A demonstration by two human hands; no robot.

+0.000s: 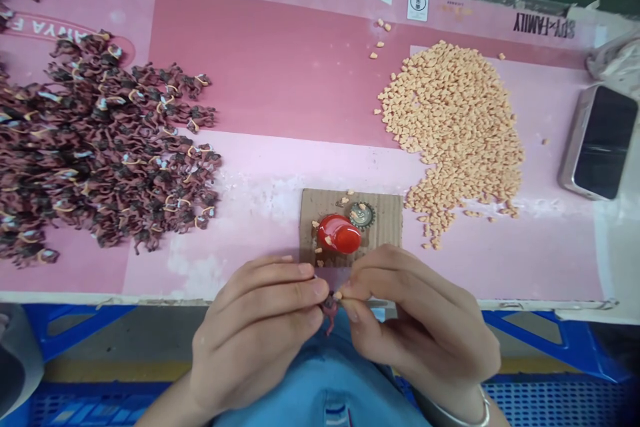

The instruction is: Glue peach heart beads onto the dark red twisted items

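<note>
Between the fingertips of my left hand (265, 327) is a small brown toy figurine (330, 310), held just past the table's near edge. My right hand (415, 320) pinches a tiny cream-coloured piece (338, 295) against the figurine's upper part. Just beyond my fingers lies a piece of cardboard (390, 213). A shiny red cap-like container (340, 233) rests tilted on it, beside a metal bottle cap (361, 215). A few loose cream pieces are scattered on the cardboard. My fingers partly cover the figurine, so its details are hard to make out.
A wide heap of brown figurines (110, 147) covers the table's left side. Right of centre spreads a pile of small cream pieces (455, 127). A phone (600, 140) lies at the far right near a crumpled plastic bag (617, 60). Pink printed sheeting (280, 80) covers the table.
</note>
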